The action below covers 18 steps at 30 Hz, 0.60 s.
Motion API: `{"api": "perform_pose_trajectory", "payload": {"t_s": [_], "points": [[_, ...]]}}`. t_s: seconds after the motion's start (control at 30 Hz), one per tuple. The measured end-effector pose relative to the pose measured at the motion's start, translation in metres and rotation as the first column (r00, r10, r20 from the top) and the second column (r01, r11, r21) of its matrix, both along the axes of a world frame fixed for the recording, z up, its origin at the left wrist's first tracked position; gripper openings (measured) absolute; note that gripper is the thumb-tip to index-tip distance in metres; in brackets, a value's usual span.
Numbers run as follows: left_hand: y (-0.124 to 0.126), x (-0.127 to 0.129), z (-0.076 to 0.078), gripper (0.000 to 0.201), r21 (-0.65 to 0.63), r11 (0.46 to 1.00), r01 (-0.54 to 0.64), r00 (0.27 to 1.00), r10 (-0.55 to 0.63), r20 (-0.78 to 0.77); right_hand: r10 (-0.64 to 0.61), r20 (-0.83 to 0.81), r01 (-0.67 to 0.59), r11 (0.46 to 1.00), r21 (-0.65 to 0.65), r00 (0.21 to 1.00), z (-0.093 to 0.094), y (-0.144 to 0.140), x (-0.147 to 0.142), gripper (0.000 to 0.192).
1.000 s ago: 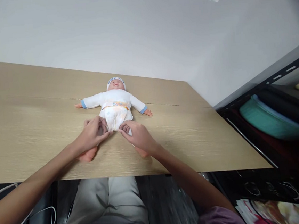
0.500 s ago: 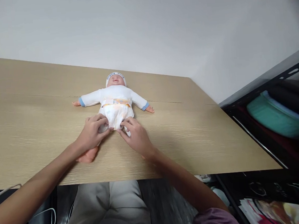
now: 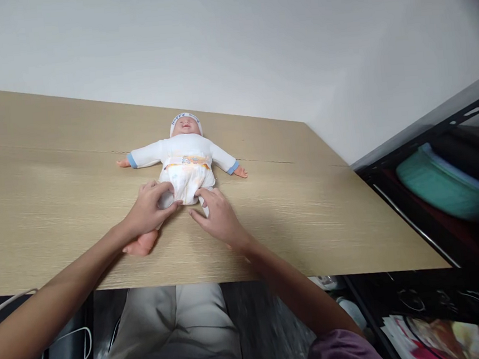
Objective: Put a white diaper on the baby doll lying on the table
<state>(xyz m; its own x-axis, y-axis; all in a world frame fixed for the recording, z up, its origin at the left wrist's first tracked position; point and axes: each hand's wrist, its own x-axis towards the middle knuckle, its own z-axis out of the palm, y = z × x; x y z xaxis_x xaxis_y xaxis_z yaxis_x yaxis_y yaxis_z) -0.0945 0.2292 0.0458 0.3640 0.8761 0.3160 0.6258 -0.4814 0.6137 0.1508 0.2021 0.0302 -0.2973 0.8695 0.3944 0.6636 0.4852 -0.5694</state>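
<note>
Head view: baby doll (image 3: 186,153) lies on its back on the wooden table (image 3: 55,179), head toward the wall, arms spread out to both sides. It wears a white long-sleeve top with blue cuffs, a white cap and a diaper (image 3: 186,179) with an orange printed waistband.

Left hand (image 3: 147,210) sits at the lower left edge of the diaper by the doll's thigh, fingers curled and pinching the diaper edge, thumb on top. Right hand (image 3: 217,217) is at the lower right edge of the diaper, fingers bent, fingertips touching the cloth; whether it really grips the fabric or just presses on it, cannot tell. Both hands nearly meet at the crotch of the diaper.

One bare doll foot (image 3: 142,245) pokes out under the left wrist, near the table's front edge. The other leg is hidden under the right hand.

Person's lap in light trousers (image 3: 173,330) shows below the table edge. White cables (image 3: 75,342) lower left. Black shelf (image 3: 435,207) at right holding a teal item (image 3: 445,189).
</note>
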Motion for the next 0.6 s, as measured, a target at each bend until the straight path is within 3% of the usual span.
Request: {"api": "perform_pose_trajectory", "payload": {"t_s": [0.17, 0.27, 0.4, 0.6], "points": [[0.006, 0.002, -0.007, 0.045, -0.206, 0.978, -0.004, 0.937, 0.076, 0.341, -0.142, -0.227, 0.133, 0.99, -0.054, 0.964, -0.001, 0.003, -0.002, 0.026], [0.011, 0.001, -0.015, 0.056, -0.249, 0.968, -0.027, 0.898, 0.133, 0.42, -0.179, -0.26, 0.182, 0.983, -0.012, 0.949, -0.001, 0.003, -0.001, 0.027], [0.011, -0.002, -0.019, 0.061, -0.268, 0.961, -0.066, 0.893, 0.177, 0.413, -0.213, -0.216, 0.214, 0.977, -0.015, 0.953, -0.001, 0.002, 0.002, 0.026], [0.003, -0.001, 0.0, 0.048, -0.237, 0.97, -0.06, 0.975, 0.108, 0.197, -0.223, -0.1, 0.222, 0.975, -0.03, 0.97, 0.001, 0.0, 0.002, 0.019]]}}
